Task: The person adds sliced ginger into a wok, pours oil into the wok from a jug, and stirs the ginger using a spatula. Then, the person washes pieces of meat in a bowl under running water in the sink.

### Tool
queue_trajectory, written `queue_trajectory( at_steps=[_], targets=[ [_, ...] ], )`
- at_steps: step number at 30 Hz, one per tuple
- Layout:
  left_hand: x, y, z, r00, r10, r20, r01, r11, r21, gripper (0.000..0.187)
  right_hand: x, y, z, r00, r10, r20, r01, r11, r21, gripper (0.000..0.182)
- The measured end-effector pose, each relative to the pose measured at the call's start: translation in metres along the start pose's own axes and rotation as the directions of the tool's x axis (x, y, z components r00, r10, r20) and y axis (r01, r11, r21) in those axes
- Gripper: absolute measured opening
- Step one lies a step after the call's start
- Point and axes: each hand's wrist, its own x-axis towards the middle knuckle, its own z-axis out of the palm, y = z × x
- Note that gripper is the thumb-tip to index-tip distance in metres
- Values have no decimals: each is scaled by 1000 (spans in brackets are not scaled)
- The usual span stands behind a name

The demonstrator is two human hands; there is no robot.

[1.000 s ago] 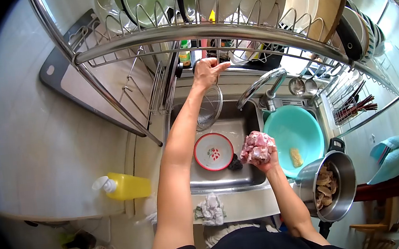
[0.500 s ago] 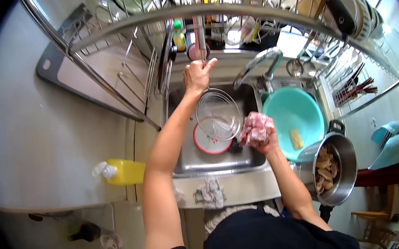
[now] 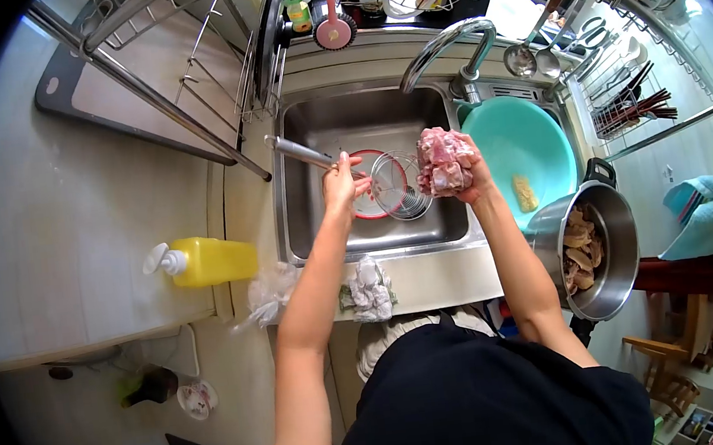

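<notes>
My left hand (image 3: 342, 187) is closed round the handle of a wire spider strainer (image 3: 403, 190), close to where the handle meets the coiled basket. The basket hangs over the steel sink (image 3: 315, 242), above a red-rimmed white dish or lid (image 3: 370, 212) on the sink bottom. In my right hand (image 3: 478, 182) is a clump of raw, pink meat pieces (image 3: 446, 161), held just right of the basket. The palm side of that hand is hidden behind the meat.
Right of the sink stands a turquoise basin (image 3: 524, 144) with a yellowish sponge-like block (image 3: 525, 193). A steel pot (image 3: 626, 268) holds pale meat pieces. The faucet (image 3: 450, 34) arches over the sink's back. Yellow soap bottle (image 3: 214, 260) and crumpled cloth (image 3: 370, 289) are nearby.
My left hand has come down and nearer, and the strainer has swung from upright to a slant with its handle pointing left. My right hand still holds the meat. The view has tilted downward.
</notes>
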Motion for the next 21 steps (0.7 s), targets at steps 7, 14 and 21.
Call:
queue_trajectory(
  at_steps=[7,14,21],
  targets=[
    [-17,-34,-7,993,-114,-32,86,879,-469,39,39,39,-33,991,-67,-113,38,969,-244,23],
    [-39,-50,2,999,-30,12,32,831,-555,38,41,63,3,830,-550,-95,73,276,-958,43],
    [-39,-58,-1,997,78,-15,-73,827,-557,35,48,68,14,916,-392,-85,-192,-243,-951,60]
  ],
)
